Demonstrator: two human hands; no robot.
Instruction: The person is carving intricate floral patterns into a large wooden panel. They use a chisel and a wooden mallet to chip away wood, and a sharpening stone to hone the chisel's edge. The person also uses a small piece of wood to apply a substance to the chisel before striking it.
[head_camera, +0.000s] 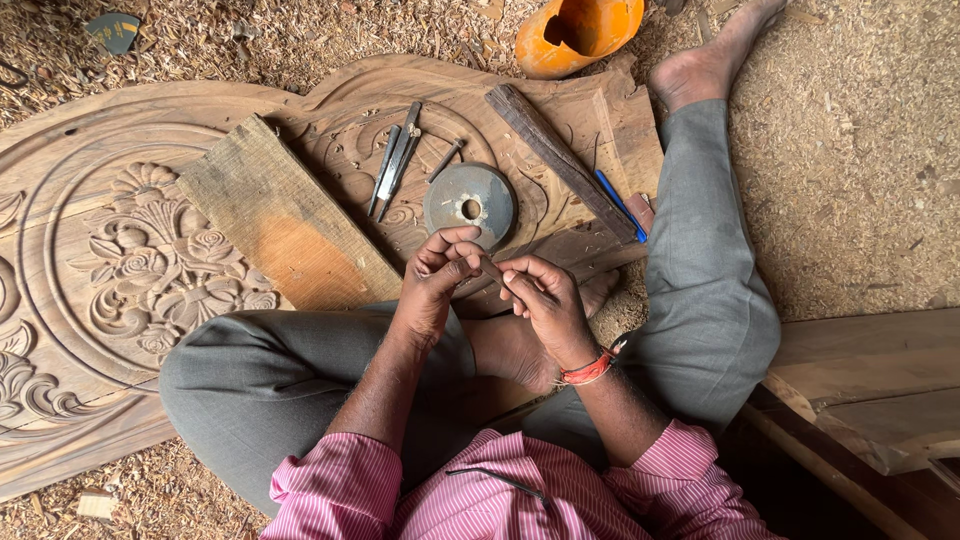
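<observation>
**Carver sitting right on the panel, fiddling with something tiny**

Stood there watching a person who sat cross-legged on a big carved wooden panel (120, 260), with sawdust all over the ground around it. Both hands were up in front of the knees, almost meeting. The left hand (437, 272) had its fingertips pinched together on one end of a thin little tool (490, 270), and the right hand (545, 300) had its fingers curled and pinched on the other end, so the thing was clamped between the two of them. It was too small and too covered by fingers for me to tell what kind of tool it was. There was a red band on the right wrist.

Just beyond the hands, a round grey grinding disc (470, 203) with a hole in the middle lay flat on the panel. To its left was a small bunch of metal chisels (395, 160), and further left a plain wooden plank (285, 220) lay slanted across the carving. To the right of the disc lay a dark wooden stick (560, 160) with a blue pen (620, 205) just beside it. Far side, an orange plastic container (578, 35) sat near a bare foot (705, 60). The floral carving filled the left part of the panel.
</observation>
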